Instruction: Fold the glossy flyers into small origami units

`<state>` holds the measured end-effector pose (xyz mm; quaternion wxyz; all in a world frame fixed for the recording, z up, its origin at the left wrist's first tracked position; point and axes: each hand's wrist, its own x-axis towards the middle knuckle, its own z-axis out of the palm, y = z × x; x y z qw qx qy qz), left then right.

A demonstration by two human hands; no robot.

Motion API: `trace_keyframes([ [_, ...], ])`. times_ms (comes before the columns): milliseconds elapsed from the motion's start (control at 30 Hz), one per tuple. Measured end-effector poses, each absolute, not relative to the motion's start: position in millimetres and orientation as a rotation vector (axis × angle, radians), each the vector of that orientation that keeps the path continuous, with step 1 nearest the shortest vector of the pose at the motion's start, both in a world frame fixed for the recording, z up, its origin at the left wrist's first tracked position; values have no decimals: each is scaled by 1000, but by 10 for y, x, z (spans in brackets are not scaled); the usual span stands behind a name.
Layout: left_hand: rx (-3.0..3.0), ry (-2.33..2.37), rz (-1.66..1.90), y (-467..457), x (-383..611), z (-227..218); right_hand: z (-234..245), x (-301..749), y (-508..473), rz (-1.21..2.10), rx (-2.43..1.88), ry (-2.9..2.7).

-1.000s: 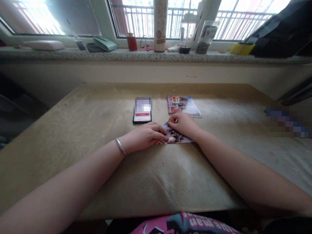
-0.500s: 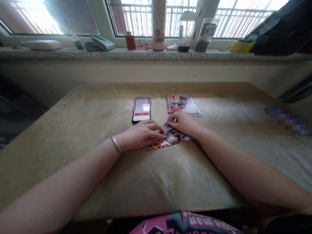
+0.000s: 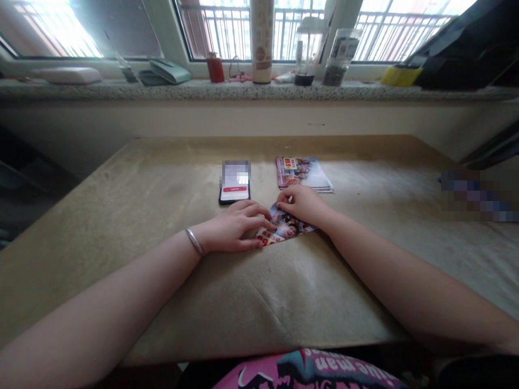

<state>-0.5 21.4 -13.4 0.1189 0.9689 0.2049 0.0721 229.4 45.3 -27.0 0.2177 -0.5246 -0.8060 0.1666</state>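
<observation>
A colourful printed leaflet (image 3: 284, 228), folded to a pointed shape, lies on the brown paper-covered table (image 3: 162, 189). My left hand (image 3: 233, 229), with a silver bracelet on the wrist, lies flat with its fingers stretched over the leaflet's left part, pressing it down. My right hand (image 3: 302, 204) pinches the leaflet's top corner with curled fingers. A stack of similar leaflets (image 3: 302, 173) sits just beyond my right hand. A phone (image 3: 235, 186) with a lit screen lies beyond my left hand.
A stone windowsill (image 3: 243, 92) at the back holds a tall cylinder (image 3: 262, 40), a red cup (image 3: 214, 69), jars, a green case and a yellow object. A dark bag is at the far right. A blurred item (image 3: 478, 195) lies at the table's right side.
The leaflet has been turned and folded tighter under my hands; its lower left point has drawn in. My left hand has flattened over it. The right hand stayed at the top corner.
</observation>
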Motion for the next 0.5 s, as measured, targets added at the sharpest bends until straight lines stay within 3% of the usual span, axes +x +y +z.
trace_keyframes([
  [500,3029,672,199,71,34,-223,-336,2238,380,340,-1438,-2210],
])
